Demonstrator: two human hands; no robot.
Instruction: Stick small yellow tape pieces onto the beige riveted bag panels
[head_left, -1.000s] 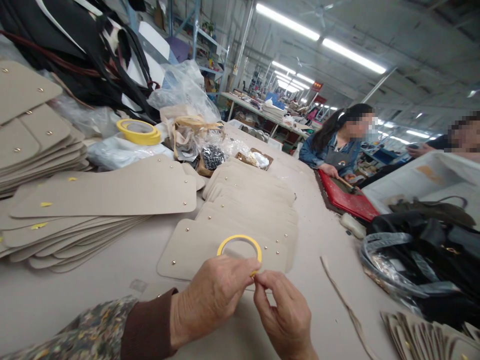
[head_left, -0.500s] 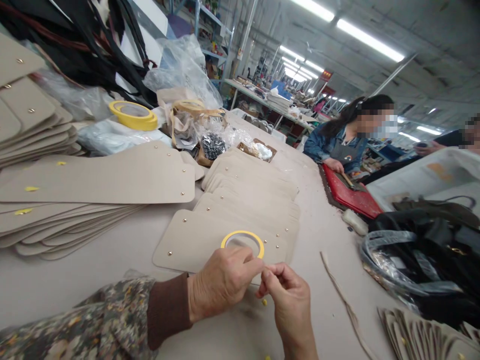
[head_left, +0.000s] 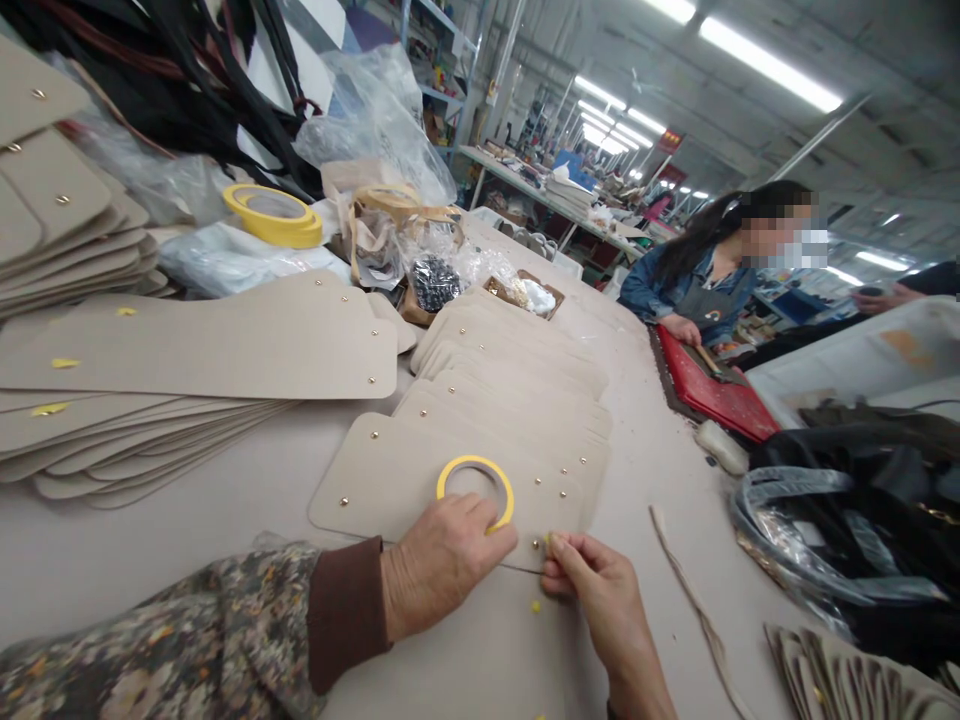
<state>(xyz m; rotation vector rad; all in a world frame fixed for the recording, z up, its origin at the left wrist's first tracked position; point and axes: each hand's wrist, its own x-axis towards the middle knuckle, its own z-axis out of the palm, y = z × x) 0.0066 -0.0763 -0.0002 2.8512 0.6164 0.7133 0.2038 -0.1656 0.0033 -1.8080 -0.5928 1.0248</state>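
My left hand [head_left: 442, 560] is closed round a small roll of yellow tape [head_left: 475, 490], resting on a beige leather panel [head_left: 390, 480] with brass studs. My right hand [head_left: 600, 590] pinches a tiny yellow bit of tape at the panel's near edge, beside a brass stud [head_left: 535, 544]. A small yellow tape piece [head_left: 535, 606] lies on the panel below my hands. More beige panels [head_left: 517, 390] are fanned out behind in an overlapping row.
Stacks of beige panels [head_left: 187, 370] fill the left. Larger yellow tape rolls [head_left: 274, 215], plastic bags [head_left: 375, 120] and black straps lie behind. A person in denim works at a red mat [head_left: 712, 390] on the right. Black bags in plastic [head_left: 847, 500] sit at right; a thin leather strip [head_left: 690, 600] lies nearby.
My hands have come down from mid-air to the panel. The right hand moved away from the roll, right and down, to the panel edge by a stud. The view tilted slightly.
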